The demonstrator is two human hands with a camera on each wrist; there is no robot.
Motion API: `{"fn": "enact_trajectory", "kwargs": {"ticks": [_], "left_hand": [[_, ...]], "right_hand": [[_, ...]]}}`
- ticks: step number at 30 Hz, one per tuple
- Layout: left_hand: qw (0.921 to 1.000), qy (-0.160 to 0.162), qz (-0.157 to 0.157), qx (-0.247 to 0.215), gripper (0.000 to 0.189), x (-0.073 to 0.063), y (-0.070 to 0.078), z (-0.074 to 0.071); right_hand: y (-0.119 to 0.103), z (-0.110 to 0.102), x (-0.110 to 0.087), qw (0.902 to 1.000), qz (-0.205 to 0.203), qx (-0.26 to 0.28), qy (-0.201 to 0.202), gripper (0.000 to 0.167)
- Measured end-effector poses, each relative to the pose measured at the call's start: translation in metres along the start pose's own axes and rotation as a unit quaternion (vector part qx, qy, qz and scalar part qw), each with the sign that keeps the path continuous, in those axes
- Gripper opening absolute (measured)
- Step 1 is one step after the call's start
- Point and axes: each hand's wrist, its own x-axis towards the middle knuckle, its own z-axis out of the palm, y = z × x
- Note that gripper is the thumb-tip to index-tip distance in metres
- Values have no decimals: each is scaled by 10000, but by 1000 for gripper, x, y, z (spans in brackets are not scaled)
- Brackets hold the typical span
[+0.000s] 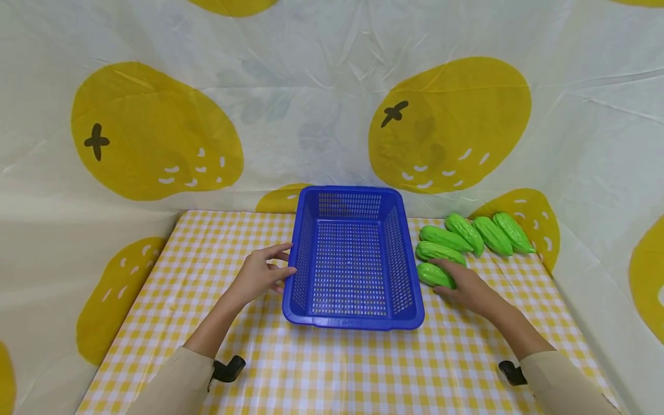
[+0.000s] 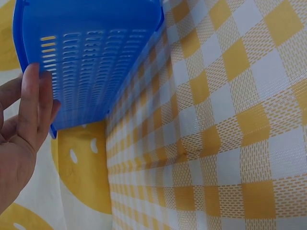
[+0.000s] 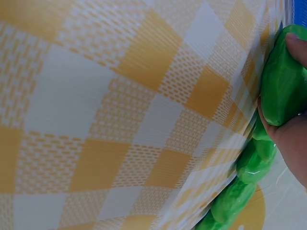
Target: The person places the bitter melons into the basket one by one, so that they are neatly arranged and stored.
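Note:
A blue plastic basket (image 1: 354, 321) with slotted walls stands upright on the table, nothing inside it. At its left wall is my left hand (image 1: 259, 274), fingers fairly straight, fingertips at the rim. The left wrist view shows those fingers (image 2: 29, 91) lying along the basket's outer side (image 2: 91, 19). To the right of the basket, my right hand (image 1: 469, 288) holds the nearest green bitter melon (image 1: 434, 275), thumb on one side and fingers on the other. In the right wrist view this bitter melon (image 3: 283, 88) sits between thumb and fingers, low over the tablecloth.
Several more bitter melons (image 1: 441, 252) lie beyond the right hand, reaching toward the back right corner (image 1: 513, 232). A yellow and white checked cloth (image 1: 332, 369) covers the table. Fabric printed with yellow fruit (image 1: 451, 124) hangs behind and at both sides.

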Motion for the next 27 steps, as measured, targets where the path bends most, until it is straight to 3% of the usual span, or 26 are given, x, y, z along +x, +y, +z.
{"fn": "enact_trajectory", "kwargs": {"ticks": [13, 19, 27], "left_hand": [[10000, 24, 48, 29, 65, -1, -4, 0], [10000, 9, 44, -17, 65, 0, -2, 1], [10000, 19, 41, -46, 65, 1, 0, 1]], "right_hand": [[-6, -8, -3, 9999, -93, 14, -89, 65], [-13, -21, -4, 9998, -172, -14, -111, 67], [-21, -48, 4, 9992, -190, -312, 167, 64]]}}
